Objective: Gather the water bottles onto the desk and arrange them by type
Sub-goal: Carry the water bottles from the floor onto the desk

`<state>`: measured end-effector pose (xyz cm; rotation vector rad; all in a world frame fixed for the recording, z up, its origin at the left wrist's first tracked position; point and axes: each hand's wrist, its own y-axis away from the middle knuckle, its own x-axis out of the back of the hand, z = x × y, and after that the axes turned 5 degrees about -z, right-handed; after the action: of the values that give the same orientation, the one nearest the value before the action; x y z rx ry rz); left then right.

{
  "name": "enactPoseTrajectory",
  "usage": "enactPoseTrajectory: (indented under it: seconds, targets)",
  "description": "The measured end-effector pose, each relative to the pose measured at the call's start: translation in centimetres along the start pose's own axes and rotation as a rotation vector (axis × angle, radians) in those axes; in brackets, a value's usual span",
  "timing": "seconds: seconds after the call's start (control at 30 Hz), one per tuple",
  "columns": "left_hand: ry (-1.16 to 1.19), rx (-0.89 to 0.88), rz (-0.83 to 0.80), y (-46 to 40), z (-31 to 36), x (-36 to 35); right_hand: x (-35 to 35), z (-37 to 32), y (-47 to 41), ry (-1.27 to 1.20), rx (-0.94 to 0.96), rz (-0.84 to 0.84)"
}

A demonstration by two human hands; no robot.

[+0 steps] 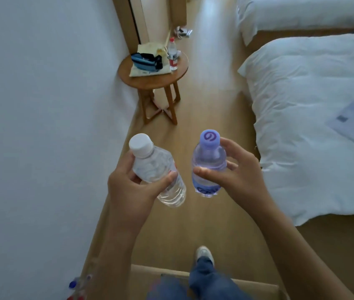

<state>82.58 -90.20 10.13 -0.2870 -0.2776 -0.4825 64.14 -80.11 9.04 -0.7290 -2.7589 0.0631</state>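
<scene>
My left hand (131, 187) grips a clear water bottle with a white cap (154, 167), tilted with its cap toward the upper left. A purple-tinted bottle with a purple cap (208, 161) stands upright in my right hand (232, 172), thumb and fingers curled round it. Both bottles are held above the wooden floor in front of me. Farther off, a red-capped bottle with a red label (172, 53) stands on the round wooden side table (179, 72). Several bottle caps, blue and red (75, 287), show at the bottom left by the wall.
A cream tote bag with a blue and black pouch (147, 60) lies on the side table. A white wall runs along the left; a bed with white duvet (312, 131) fills the right. A cardboard box (143, 276) sits at my feet. Shoes (182, 32) lie far down the floor.
</scene>
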Motion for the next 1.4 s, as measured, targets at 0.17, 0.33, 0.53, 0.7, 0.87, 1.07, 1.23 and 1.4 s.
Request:
enactPoseTrajectory:
  seconds: [0.17, 0.33, 0.53, 0.7, 0.87, 1.07, 1.23, 1.4]
  targets:
    - [-0.020, -0.021, -0.046, -7.9, 0.6, -5.4, 5.4, 1.9, -5.9, -0.006, -0.021, 0.097]
    - [-0.006, -0.044, -0.094, -17.1, -1.0, -10.4, 9.0, 5.0, -13.5, -0.002, -0.043, 0.175]
    - [0.058, -0.093, -0.165, -32.4, -2.5, -16.8, 12.4, 8.9, -27.4, -0.016, -0.070, 0.234]
    - [0.054, -0.129, -0.223, -46.3, -3.3, -21.4, 15.4, 10.2, -40.5, -0.012, -0.067, 0.264]
    - [0.050, -0.132, -0.239, -56.8, -3.6, -25.0, 19.0, 11.5, -50.5, -0.077, -0.116, 0.322]
    - [0.055, -0.064, -0.257, -68.1, -5.7, -31.2, 23.8, 15.4, -62.5, -0.109, -0.185, 0.381]
    - [0.041, -0.036, -0.250, -79.9, -6.8, -38.7, 29.8, 19.2, -74.9, -0.100, -0.159, 0.386]
    - [0.028, -0.050, -0.164, -92.8, -5.8, -45.6, 36.7, 20.9, -88.3, -0.019, -0.089, 0.334]
